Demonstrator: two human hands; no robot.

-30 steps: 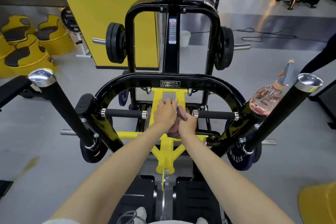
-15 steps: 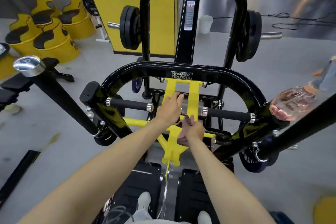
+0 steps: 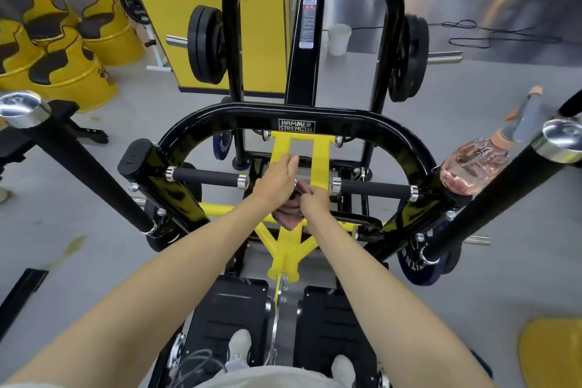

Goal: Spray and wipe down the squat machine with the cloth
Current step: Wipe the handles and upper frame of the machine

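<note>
I stand on the black foot plates of the squat machine (image 3: pixel 220 123), a black frame with a yellow linkage (image 3: pixel 285 249) in the middle. Both my hands meet at that linkage between the two padded handles. My right hand (image 3: pixel 315 203) grips a dark reddish patterned cloth (image 3: pixel 288 216) that hangs below it against the yellow bar. My left hand (image 3: pixel 277 181) lies on the left yellow upright just above the cloth, fingers stretched forward and touching the cloth's top. A clear spray bottle (image 3: pixel 475 167) with pink liquid rests on the machine's right side.
Two black weight-horn posts with chrome caps (image 3: pixel 23 109) (image 3: pixel 562 140) rise at left and right. Weight plates (image 3: pixel 204 47) hang on the frame's far horns. Yellow barrel stools (image 3: pixel 69 69) stand at the far left, a yellow wall panel behind, a white cup (image 3: pixel 338 38) on the floor.
My view has tilted down and closer to the machine. My right hand with the cloth dropped lower on the yellow linkage, then came back up beside my left hand.
</note>
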